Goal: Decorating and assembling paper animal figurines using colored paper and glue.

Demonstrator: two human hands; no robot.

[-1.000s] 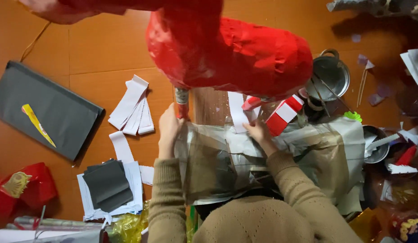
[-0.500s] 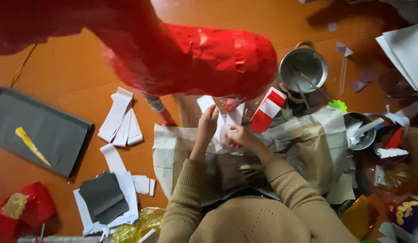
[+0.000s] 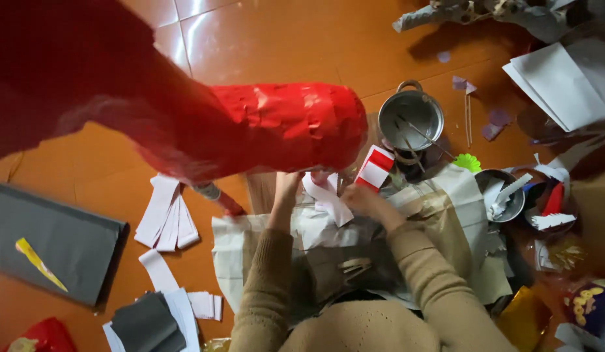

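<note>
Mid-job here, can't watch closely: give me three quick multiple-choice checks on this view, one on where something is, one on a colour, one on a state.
1. Where is the round metal pot with handles?
A. On the orange floor, right of the big red paper-covered shape
B. On the dark grey sheet
C. In the person's lap

2. What colour are the sweater sleeves?
A. Blue
B. Tan
C. White

3. What does the right hand do?
A. Rests flat on the floor
B. Lifts the pot
C. Holds a white paper strip

Key: 1 A, it stands on the floor beside the red shape. 2 B, both sleeves are tan knit. 3 C, the fingers pinch the strip.
</note>
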